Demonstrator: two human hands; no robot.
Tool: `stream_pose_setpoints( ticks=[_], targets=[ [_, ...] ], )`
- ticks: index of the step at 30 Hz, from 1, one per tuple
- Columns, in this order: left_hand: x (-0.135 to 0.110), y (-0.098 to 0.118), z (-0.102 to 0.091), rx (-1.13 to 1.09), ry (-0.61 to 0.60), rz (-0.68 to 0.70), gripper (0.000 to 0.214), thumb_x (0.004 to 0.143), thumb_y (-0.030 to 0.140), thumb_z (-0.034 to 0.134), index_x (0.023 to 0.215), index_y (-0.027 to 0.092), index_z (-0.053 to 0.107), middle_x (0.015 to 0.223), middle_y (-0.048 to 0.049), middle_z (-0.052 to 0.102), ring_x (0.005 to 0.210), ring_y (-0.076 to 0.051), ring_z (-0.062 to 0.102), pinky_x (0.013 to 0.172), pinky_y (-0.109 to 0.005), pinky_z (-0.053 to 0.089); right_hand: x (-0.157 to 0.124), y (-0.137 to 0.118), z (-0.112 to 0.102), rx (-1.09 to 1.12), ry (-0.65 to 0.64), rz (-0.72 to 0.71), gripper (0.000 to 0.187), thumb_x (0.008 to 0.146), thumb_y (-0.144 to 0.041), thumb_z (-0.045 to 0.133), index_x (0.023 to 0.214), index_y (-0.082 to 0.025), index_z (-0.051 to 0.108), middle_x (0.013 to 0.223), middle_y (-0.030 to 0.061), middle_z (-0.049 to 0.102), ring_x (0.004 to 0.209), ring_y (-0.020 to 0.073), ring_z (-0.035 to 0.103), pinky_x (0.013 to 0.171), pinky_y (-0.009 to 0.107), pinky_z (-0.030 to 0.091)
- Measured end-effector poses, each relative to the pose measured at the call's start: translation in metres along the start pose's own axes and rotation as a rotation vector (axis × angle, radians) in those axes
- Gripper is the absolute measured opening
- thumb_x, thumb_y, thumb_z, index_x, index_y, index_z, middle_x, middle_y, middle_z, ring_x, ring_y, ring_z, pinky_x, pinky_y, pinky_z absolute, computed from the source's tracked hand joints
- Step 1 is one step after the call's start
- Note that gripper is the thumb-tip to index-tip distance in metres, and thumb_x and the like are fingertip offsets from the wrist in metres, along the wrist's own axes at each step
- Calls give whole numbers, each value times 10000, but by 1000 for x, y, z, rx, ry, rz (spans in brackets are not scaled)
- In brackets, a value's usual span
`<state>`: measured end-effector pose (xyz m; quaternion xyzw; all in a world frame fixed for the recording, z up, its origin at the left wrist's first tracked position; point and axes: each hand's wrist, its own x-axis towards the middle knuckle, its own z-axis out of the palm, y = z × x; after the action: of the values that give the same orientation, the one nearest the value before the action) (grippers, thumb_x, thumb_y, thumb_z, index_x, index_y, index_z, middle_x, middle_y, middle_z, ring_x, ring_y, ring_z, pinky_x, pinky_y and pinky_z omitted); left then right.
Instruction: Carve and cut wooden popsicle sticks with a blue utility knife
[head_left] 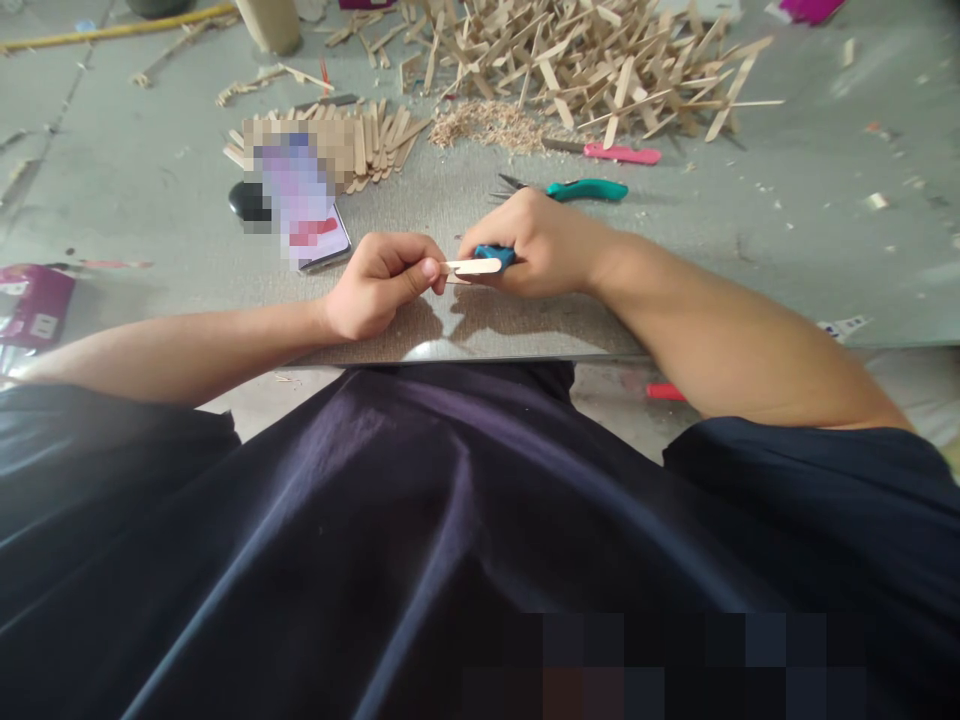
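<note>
My left hand [386, 283] pinches one end of a flat wooden craft stick [480, 266] between thumb and fingers. The stick's rounded end points right, up against a blue-handled tool [495, 256]. Wrapped round that tool is my right hand [529, 245]; the tool's working end is hidden, so I cannot tell its kind. Both hands are close together above the table's near edge. Just beyond the right hand lie green-handled pliers [589, 190] and a pink-handled knife [621, 154].
A large heap of craft sticks [570, 60] covers the back of the table [750, 220], with wood shavings [487, 125] before it. Left of centre are a row of sticks [375, 140], a phone [324, 235] and a black object [247, 202]. A purple box [37, 305] stands far left.
</note>
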<state>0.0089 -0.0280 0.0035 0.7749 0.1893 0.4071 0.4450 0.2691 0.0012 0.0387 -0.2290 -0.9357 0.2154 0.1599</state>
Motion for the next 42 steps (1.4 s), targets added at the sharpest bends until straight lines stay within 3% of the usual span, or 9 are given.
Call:
stream_pose_setpoints(
  ticks=[4,9,13,17,22,27,33,38,42],
  targets=[
    [0,1,0,10,-7,-7,566,1073,711,734,779,227,720,582,9,517,551,-135,422,550,-344,317,0,0,1,-13,15,-73,229,1039,-332,661,876,-194,745,723,-16,657,661,139,549,679,321,385],
    [-2,2,1,-45,-22,-38,545,1109,677,706,824,213,693,545,46,459,462,-95,320,469,-324,207,1,0,2,-17,-6,-36,329,1038,-415,657,767,-230,634,682,-23,595,643,144,510,660,340,383],
    [-5,-1,4,-154,18,-70,473,1120,648,711,917,222,666,530,87,407,421,-81,277,426,-284,209,3,7,4,-41,51,-78,305,1038,-471,632,861,-241,726,733,-1,684,677,150,593,695,355,433],
    [-5,4,5,-170,51,-102,473,1089,693,740,991,234,687,557,72,510,417,-86,396,431,-255,296,0,7,8,-44,283,-78,348,1025,-575,652,879,-264,708,756,33,716,694,182,626,732,371,510],
    [-5,13,7,-196,16,-165,463,1091,693,742,1035,236,689,586,50,614,423,-114,519,427,-257,349,-7,-13,6,-33,518,145,440,1075,-711,604,1092,-282,698,971,97,762,898,269,713,862,426,600],
    [-5,11,8,-239,-15,-177,443,1087,682,757,1049,247,685,581,57,624,411,-121,529,420,-262,375,-4,-20,1,-63,462,153,434,1074,-698,600,1224,-315,740,1140,117,758,1028,292,730,936,438,621],
    [-7,15,9,-290,-57,-173,454,1112,664,728,1032,217,740,589,24,662,442,-128,588,452,-271,432,-3,-4,1,-323,353,21,367,1141,-542,548,1165,-325,843,1239,101,789,1049,278,751,941,453,600],
    [-6,19,13,-271,59,-124,580,1043,773,758,897,211,757,605,12,657,441,-132,630,435,-262,474,-1,6,11,-196,483,-176,395,1168,-559,524,1132,-305,824,1044,77,828,974,250,771,907,412,619],
    [-1,10,10,-216,212,-116,539,904,715,952,923,222,732,653,40,651,450,-94,584,426,-235,506,2,1,15,-16,424,-118,470,1133,-692,606,936,-287,741,841,29,727,756,196,656,791,367,590]
  ],
)
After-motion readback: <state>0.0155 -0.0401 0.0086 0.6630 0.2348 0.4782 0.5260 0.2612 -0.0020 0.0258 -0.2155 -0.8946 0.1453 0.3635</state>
